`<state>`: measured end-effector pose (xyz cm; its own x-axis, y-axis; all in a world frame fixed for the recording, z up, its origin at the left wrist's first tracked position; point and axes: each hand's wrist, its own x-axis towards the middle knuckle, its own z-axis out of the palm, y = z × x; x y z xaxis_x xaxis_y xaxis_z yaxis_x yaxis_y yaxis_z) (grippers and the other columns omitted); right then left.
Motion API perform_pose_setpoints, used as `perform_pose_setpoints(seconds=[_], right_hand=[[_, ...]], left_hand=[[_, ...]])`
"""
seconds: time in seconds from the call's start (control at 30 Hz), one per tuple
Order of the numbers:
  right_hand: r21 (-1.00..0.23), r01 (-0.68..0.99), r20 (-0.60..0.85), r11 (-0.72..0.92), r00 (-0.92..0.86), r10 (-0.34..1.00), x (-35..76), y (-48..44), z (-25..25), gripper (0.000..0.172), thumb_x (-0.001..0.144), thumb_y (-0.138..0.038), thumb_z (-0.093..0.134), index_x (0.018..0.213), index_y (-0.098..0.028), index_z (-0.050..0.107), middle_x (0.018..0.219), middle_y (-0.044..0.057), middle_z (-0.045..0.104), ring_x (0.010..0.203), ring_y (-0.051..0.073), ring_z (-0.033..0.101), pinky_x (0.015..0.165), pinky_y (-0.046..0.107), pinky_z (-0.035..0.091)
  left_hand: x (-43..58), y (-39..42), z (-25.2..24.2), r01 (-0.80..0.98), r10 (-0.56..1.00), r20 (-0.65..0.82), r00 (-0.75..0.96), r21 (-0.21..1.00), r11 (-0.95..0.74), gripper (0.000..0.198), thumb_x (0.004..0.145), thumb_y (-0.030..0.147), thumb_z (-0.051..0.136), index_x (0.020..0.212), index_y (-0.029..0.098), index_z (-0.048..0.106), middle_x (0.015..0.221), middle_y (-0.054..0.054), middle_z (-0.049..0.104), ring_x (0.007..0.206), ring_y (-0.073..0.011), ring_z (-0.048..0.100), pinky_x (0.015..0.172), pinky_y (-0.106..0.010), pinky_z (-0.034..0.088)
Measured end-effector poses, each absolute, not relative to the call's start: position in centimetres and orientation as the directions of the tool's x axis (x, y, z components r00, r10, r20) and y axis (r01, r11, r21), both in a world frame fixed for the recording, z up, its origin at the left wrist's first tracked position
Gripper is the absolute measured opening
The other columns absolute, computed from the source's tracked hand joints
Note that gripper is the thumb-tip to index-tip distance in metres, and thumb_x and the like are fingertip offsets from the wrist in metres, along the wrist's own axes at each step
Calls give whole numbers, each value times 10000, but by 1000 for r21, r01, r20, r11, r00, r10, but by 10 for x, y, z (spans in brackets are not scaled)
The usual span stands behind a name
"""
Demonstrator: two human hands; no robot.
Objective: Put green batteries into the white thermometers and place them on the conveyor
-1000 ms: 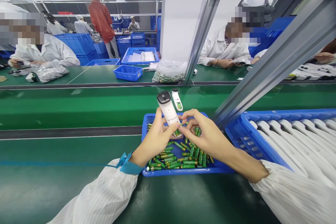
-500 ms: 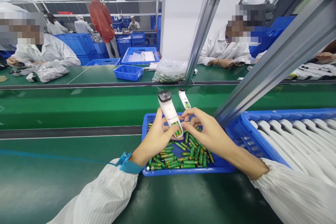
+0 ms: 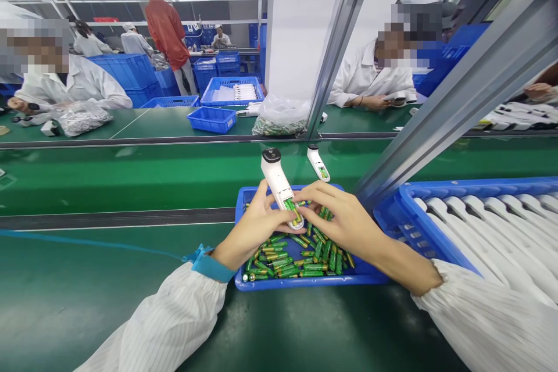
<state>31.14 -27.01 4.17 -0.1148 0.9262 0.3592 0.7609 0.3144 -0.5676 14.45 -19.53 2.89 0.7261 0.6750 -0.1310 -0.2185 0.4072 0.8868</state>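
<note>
My left hand [image 3: 253, 231] grips a white handheld device [image 3: 277, 181] by its lower end, held upright over a shallow blue tray [image 3: 279, 285] full of green batteries [image 3: 305, 258]. The device's open compartment shows green batteries inside. My right hand [image 3: 344, 221] is closed in a pinch, fingertips pressing on a battery at that compartment. A second white device [image 3: 318, 163] with batteries in it lies on the green conveyor belt [image 3: 131, 177] just beyond the tray.
A large blue crate [image 3: 436, 209] of white device shells stands at the right. A slanted metal frame post [image 3: 444, 99] rises beside it. Across the belt, people in white coats work at a far bench with blue bins [image 3: 212, 119] and a plastic bag [image 3: 283, 116].
The second device on the belt has travelled to the right. My hands and the held device have shifted slightly, with my right fingers pressing lower on the battery compartment.
</note>
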Motion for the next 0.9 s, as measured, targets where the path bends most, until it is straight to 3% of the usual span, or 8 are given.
perform_pose_setpoints(seconds=[0.17, 0.43, 0.9], right_hand=[[-462, 805, 405, 372, -181, 896, 316, -269, 41, 241, 969, -211, 508, 1125, -271, 682, 1109, 61, 657, 953, 218, 664, 828, 368, 546], [-355, 878, 370, 322, -184, 910, 313, -273, 36, 316, 997, -226, 441, 1214, -274, 666, 1204, 63, 650, 941, 239, 686, 777, 390, 571], [-380, 897, 349, 228, -89, 933, 304, -272, 38, 278, 996, -210, 405, 1167, -259, 619, 1154, 66, 645, 924, 227, 671, 801, 376, 541]], left_hand=[[144, -194, 33, -225, 657, -124, 743, 879, 420, 465, 828, 138, 623, 1255, 227, 460, 1061, -69, 663, 908, -237, 685, 788, -512, 619], [143, -194, 31, -232, 677, -125, 725, 881, 411, 443, 864, 159, 601, 1272, 222, 442, 1193, -100, 648, 1017, -267, 667, 809, -523, 614], [143, -195, 29, -255, 670, -103, 735, 874, 414, 541, 875, 182, 625, 1356, 270, 394, 1239, -92, 628, 1099, -258, 635, 889, -537, 581]])
